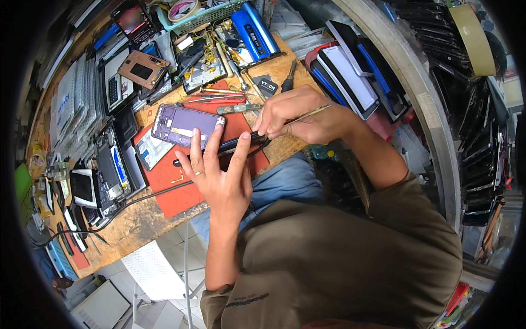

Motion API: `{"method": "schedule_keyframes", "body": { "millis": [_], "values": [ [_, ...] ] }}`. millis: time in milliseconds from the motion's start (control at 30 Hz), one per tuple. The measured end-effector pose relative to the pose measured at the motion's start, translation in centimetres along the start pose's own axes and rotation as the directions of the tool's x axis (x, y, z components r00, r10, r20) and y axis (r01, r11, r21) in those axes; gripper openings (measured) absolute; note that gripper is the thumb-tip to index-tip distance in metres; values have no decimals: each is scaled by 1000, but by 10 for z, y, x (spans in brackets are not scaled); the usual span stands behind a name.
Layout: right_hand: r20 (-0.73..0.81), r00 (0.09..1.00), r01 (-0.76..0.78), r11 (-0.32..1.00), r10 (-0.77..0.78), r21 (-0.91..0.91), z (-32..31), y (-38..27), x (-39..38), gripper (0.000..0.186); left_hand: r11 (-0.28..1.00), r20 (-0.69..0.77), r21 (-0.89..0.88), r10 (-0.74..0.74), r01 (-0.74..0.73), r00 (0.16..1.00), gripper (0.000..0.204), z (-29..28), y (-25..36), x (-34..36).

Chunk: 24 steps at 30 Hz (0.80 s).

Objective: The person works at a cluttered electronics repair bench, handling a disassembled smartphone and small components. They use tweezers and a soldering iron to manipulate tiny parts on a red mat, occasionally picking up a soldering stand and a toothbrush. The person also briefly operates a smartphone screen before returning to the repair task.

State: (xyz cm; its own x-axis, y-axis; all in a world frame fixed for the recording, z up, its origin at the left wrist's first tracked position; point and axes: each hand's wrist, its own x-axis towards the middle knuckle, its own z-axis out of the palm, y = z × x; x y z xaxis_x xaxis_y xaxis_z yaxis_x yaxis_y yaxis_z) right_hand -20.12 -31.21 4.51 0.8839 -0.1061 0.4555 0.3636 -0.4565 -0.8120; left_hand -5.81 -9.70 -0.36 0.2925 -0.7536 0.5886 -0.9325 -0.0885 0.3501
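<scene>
head | left hand (224,186): fingers splayed over dark device (229,146) | right hand (300,112): fingers pinched around slim tool (310,114)

Obscured and cropped parts.
The left hand (222,183) covers part of a dark, slim object (230,145); at eleven o'clock, a phone screen (132,22) is partly blurred; at six o'clock, the edge crops the shirt (350,257).
</scene>
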Motion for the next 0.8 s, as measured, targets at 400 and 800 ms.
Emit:
{"method": "schedule_keyframes", "body": {
  "millis": [400, 800],
  "values": [
    [94, 990, 98, 995, -101, 28, -13, 17, 6, 20, 1000, 30, 7, 14, -14, 999, 45, 5, -1, 8],
    [22, 995, 96, 989, -99, 113, -7, 25, 1, 10, 998, 99, 64, -16, 9, 995, 35, 12, 6, 23]
  ]
}}
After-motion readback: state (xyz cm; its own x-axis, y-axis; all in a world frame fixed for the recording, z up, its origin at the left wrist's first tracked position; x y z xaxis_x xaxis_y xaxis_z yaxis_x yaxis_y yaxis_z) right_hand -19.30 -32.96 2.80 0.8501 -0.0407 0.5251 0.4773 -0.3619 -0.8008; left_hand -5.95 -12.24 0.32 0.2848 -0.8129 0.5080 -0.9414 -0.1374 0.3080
